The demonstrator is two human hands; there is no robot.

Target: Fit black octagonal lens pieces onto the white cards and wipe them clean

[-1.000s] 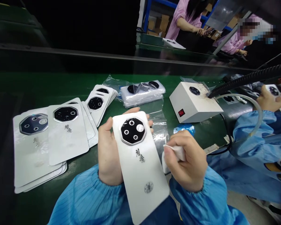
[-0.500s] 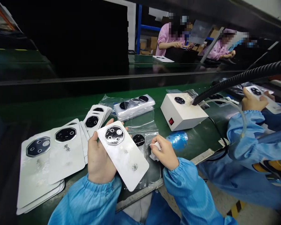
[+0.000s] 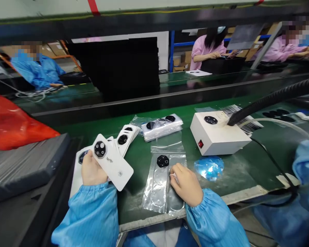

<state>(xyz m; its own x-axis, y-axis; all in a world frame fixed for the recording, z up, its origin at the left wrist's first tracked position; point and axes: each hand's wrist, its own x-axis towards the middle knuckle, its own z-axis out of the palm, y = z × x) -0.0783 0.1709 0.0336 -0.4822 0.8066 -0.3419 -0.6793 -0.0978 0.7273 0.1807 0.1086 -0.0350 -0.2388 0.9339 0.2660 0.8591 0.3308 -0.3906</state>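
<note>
A white phone back cover (image 3: 116, 168) with a dark octagonal camera area is gripped by my left hand (image 3: 93, 172), over a spread of similar white back covers (image 3: 77, 178) on the bench. My right hand (image 3: 187, 183) has its fingers closed round a crumpled white wipe (image 3: 174, 176), of which only a small edge shows. It rests at the right edge of clear plastic film (image 3: 154, 193) that carries a black camera-shaped piece (image 3: 163, 161). Behind lie more fanned covers (image 3: 127, 137) and a bundle of clear film with black ovals (image 3: 162, 128).
A white box (image 3: 221, 137) with a red switch and black hose (image 3: 273, 97) stands at right. Shiny blue film (image 3: 209, 168) lies before it. Grey padding (image 3: 43, 164) and a red bag (image 3: 18, 123) are at left. People work across the line; a blue sleeve (image 3: 307, 164) is at right.
My left hand has carried the back cover left, away from the clear film and over the other covers. My right hand stays by the film, still closed. The view has turned left.
</note>
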